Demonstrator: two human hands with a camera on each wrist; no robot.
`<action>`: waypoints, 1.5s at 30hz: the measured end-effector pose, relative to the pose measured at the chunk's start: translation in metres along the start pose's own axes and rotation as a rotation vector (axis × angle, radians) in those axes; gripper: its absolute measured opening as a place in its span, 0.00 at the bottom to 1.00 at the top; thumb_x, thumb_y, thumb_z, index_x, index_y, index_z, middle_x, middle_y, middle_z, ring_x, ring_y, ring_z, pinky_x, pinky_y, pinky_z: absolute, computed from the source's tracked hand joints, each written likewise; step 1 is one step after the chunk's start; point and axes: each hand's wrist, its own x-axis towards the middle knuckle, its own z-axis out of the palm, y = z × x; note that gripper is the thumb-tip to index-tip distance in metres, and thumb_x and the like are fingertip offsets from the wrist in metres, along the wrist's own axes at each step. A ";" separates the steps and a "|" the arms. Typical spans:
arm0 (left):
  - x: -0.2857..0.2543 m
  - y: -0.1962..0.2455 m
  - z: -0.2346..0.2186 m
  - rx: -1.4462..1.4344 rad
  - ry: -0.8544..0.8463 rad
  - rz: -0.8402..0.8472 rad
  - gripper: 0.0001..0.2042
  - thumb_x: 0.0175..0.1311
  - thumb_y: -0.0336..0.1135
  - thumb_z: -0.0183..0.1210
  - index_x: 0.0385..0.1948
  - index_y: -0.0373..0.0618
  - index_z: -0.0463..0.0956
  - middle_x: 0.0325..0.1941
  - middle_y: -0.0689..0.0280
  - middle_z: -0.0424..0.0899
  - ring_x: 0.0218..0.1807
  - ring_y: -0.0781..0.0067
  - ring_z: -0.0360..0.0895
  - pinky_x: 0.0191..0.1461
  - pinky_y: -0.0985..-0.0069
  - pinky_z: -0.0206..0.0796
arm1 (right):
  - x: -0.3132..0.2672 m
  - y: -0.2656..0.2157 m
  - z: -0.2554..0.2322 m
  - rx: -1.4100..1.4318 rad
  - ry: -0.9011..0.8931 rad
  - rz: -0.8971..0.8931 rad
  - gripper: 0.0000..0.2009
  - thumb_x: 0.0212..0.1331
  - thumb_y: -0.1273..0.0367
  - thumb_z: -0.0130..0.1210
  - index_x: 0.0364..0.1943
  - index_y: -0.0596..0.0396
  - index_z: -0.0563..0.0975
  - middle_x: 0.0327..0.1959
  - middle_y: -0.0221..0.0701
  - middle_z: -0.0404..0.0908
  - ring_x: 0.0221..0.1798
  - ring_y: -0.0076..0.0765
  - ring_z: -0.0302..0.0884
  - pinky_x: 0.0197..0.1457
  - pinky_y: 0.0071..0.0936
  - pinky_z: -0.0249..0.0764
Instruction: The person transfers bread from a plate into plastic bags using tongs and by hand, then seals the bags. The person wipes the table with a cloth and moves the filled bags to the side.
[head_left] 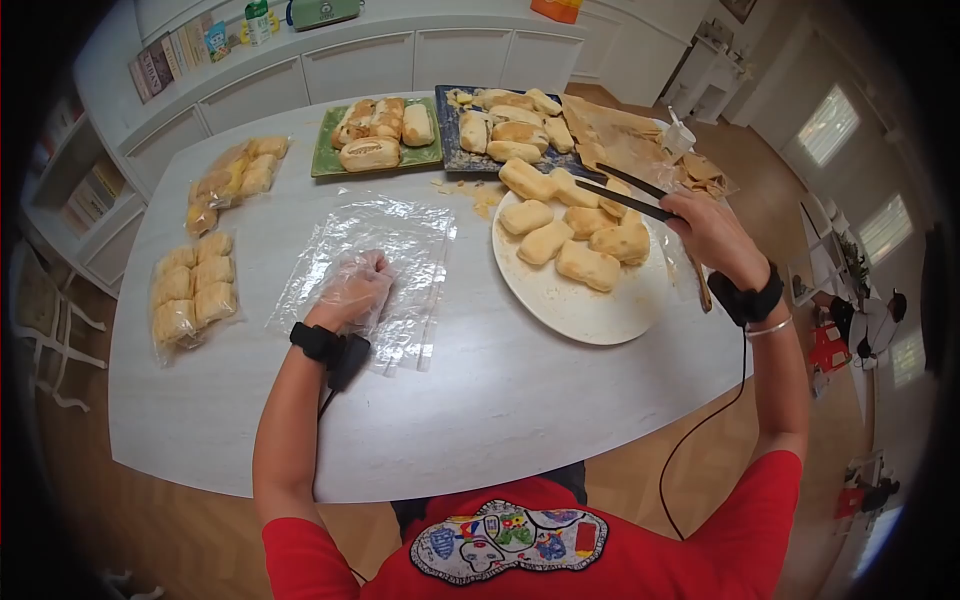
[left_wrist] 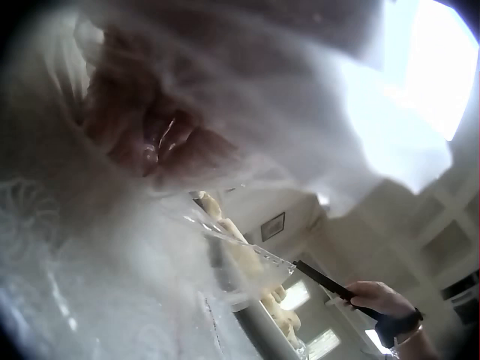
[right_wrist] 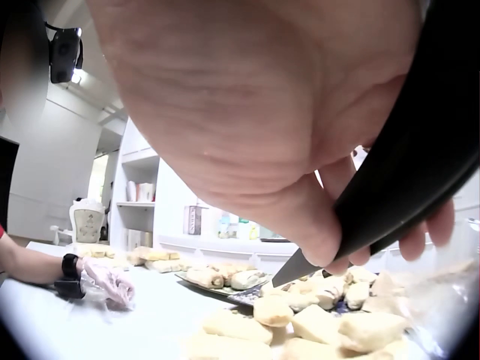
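Observation:
My left hand (head_left: 355, 285), covered in thin clear plastic, is over a stack of clear plastic bags (head_left: 410, 255) on the table. Its fingers curl in against the crinkled film, which blurs much of the left wrist view. In my right hand (head_left: 715, 235) I grip black tongs (head_left: 640, 205), their arms spread above the far right of a white round plate (head_left: 590, 325). A small bread roll (head_left: 617, 192) shows between the tong arms. Several pale rolls (head_left: 587, 266) are heaped on the plate. From the right wrist, one tong arm (right_wrist: 296, 268) points down over the rolls.
Bagged rolls (head_left: 193, 287) lie at the left, with more bagged bread (head_left: 240, 180) behind. A green plate (head_left: 432, 155) and a dark blue tray (head_left: 450, 150), both bearing filled rolls, stand at the back. Brown paper (head_left: 605, 125) lies beside the tray; crumbs dot the table.

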 end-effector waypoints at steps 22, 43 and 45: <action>0.002 -0.005 -0.002 0.024 -0.029 -0.013 0.13 0.62 0.41 0.48 0.35 0.43 0.77 0.37 0.50 0.81 0.43 0.50 0.78 0.49 0.61 0.69 | 0.111 -0.047 0.062 -0.233 -0.225 -0.207 0.05 0.53 0.75 0.51 0.31 0.61 0.76 0.38 0.43 0.78 0.40 0.54 0.77 0.43 0.44 0.71; 0.006 -0.019 0.011 0.082 0.152 0.126 0.09 0.63 0.37 0.51 0.30 0.43 0.76 0.27 0.53 0.81 0.32 0.52 0.79 0.39 0.60 0.70 | 0.063 -0.015 0.102 0.002 0.129 -0.184 0.03 0.57 0.77 0.50 0.34 0.60 0.72 0.40 0.40 0.76 0.41 0.55 0.76 0.42 0.46 0.71; 0.009 -0.024 0.013 0.090 0.144 0.146 0.09 0.62 0.37 0.51 0.30 0.43 0.76 0.27 0.53 0.81 0.32 0.52 0.79 0.39 0.60 0.70 | 0.062 -0.015 0.099 0.008 0.111 -0.174 0.03 0.57 0.77 0.51 0.35 0.59 0.73 0.40 0.40 0.76 0.41 0.55 0.76 0.42 0.47 0.71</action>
